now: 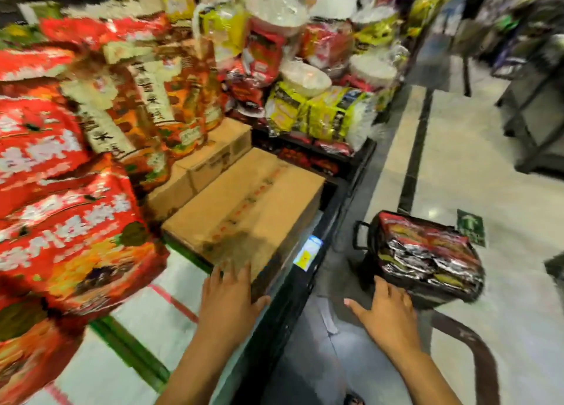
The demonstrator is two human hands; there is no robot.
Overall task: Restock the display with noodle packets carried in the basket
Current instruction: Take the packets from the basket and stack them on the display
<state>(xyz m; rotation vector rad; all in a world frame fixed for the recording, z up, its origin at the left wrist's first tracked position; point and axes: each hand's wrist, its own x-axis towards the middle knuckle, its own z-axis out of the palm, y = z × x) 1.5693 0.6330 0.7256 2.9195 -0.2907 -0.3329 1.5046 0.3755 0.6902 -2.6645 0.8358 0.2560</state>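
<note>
A black basket stands on the floor at the right, packed with red and silver noodle packets. My right hand is spread with straight fingers at the basket's near edge; whether it touches the rim is blurred. My left hand lies flat, fingers straight, on the near end of a brown cardboard box on the display's low platform. Neither hand holds a packet. The display rises behind with stacked packets.
Large red noodle multipacks tower at the left. A second cardboard box sits behind the first. Yellow packets and wrapped white bowls fill the far shelves. A black shelf edge with a price tag borders the tiled aisle.
</note>
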